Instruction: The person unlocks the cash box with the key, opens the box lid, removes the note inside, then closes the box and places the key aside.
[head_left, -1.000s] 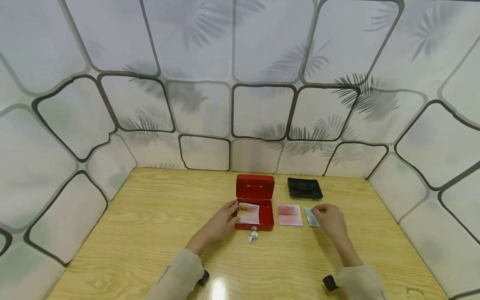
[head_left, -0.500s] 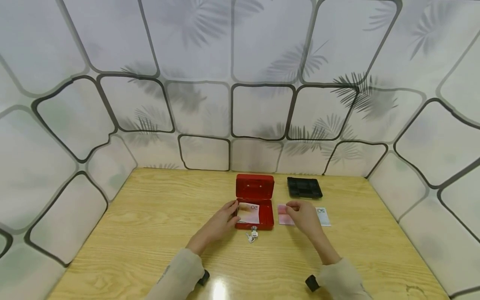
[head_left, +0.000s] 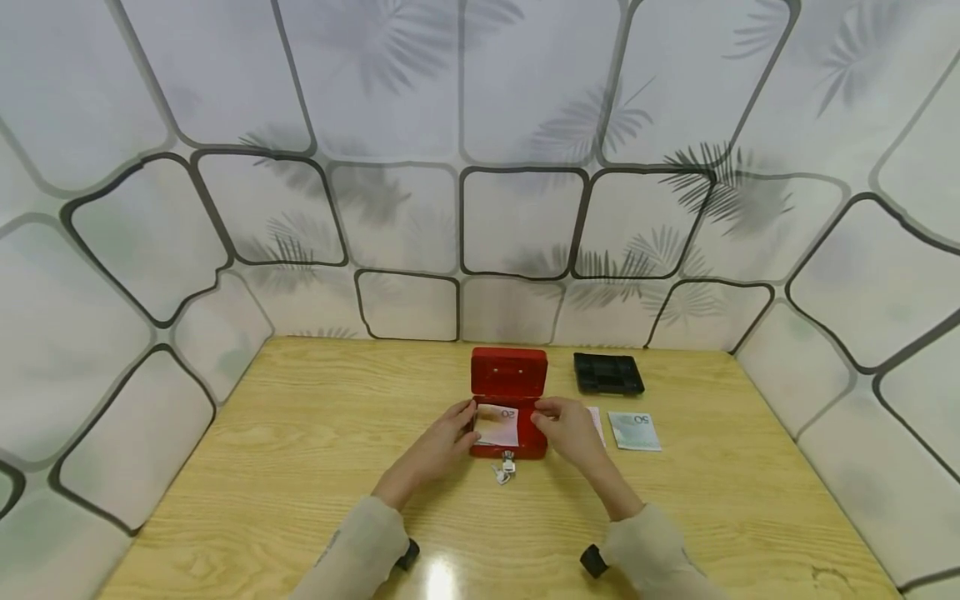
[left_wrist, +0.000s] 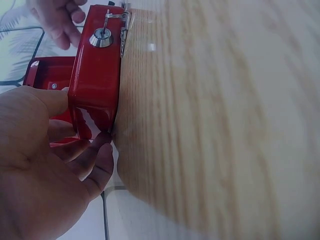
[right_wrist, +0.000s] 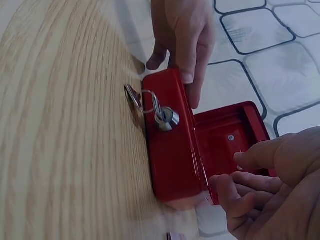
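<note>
The red cash box (head_left: pixel 527 452) stands with its lid (head_left: pixel 509 367) raised and keys (head_left: pixel 502 476) hanging from its front lock. Inside, on the left, lies a banknote (head_left: pixel 497 425) marked 20. My left hand (head_left: pixel 438 443) grips the left end, thumb at the rim and fingers along the outer side, as the left wrist view shows. At the right end, my right hand (head_left: pixel 572 433) has its thumb and fingers apart and loosely bent, fingertips by the rim; no note is visible between them. Contact with the rim is unclear.
A pink banknote (head_left: pixel 596 421) lies right of the box, mostly covered by my right hand. Further right is a green banknote (head_left: pixel 635 432) marked 50. The black compartment tray (head_left: pixel 609 374) sits behind on the wooden table (head_left: pixel 315 433); patterned cloth walls surround it.
My right hand has moved left from the green banknote, over the pink one, to the box's right end. Both notes remain on the table. My left hand has stayed on the box.
</note>
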